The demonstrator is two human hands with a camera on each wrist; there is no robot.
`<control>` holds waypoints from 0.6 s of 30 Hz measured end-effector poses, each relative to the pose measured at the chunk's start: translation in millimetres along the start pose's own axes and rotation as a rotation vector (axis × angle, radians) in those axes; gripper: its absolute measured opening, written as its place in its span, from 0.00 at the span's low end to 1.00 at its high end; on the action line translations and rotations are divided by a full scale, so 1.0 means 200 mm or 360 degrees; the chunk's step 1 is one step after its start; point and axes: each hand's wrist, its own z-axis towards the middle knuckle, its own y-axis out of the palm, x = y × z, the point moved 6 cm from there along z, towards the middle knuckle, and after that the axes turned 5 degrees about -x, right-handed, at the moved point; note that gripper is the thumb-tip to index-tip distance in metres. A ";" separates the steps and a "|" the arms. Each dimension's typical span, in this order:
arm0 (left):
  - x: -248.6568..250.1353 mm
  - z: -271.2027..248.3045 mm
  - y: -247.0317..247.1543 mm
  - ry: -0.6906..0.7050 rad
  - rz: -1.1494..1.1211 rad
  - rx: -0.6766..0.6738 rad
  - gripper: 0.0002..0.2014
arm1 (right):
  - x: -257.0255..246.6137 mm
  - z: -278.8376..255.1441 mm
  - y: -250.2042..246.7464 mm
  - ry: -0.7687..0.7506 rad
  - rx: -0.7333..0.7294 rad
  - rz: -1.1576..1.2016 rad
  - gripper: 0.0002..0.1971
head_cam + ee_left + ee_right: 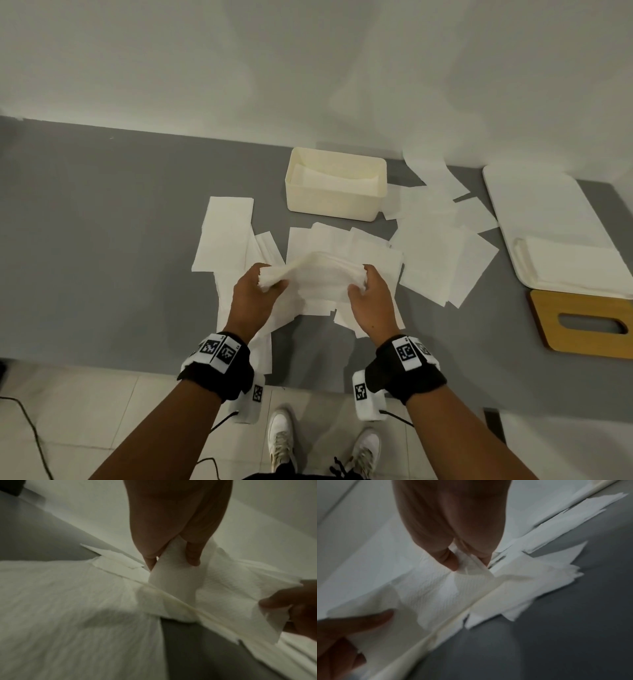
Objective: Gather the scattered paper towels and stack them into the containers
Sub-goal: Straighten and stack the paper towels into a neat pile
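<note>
Both hands hold a bundle of white paper towels [317, 274] just above the grey table. My left hand [257, 291] pinches its left end, thumb on top, and the left wrist view shows that hand [173, 555] with thumb and finger clamped on the paper. My right hand [368, 294] grips the right end, and its own view shows this hand [467, 559] pinching the sheets. Loose towels [445, 246] lie scattered around and under the bundle. The cream open container [335, 205] behind holds some towels.
A second flat white container [534, 205] with a towel stack stands at the right, a wooden slotted lid [582, 325] in front of it. A long towel [226, 233] lies to the left. The table's front edge [137, 368] runs near my wrists; a white wall stands behind.
</note>
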 end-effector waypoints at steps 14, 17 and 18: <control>0.44 0.01 0.10 0.0240 -0.0098 -0.0461 0.12 | -0.54 -0.05 -0.26 -0.0493 -0.0076 -0.0216 0.24; 0.40 0.00 0.12 0.0110 -0.0428 -0.0443 0.16 | -0.35 -0.03 -0.21 -0.0117 -0.0188 0.0345 0.29; 0.39 -0.01 0.13 0.0077 -0.0522 -0.0450 0.16 | -0.31 -0.04 -0.17 -0.0046 -0.0250 0.0366 0.26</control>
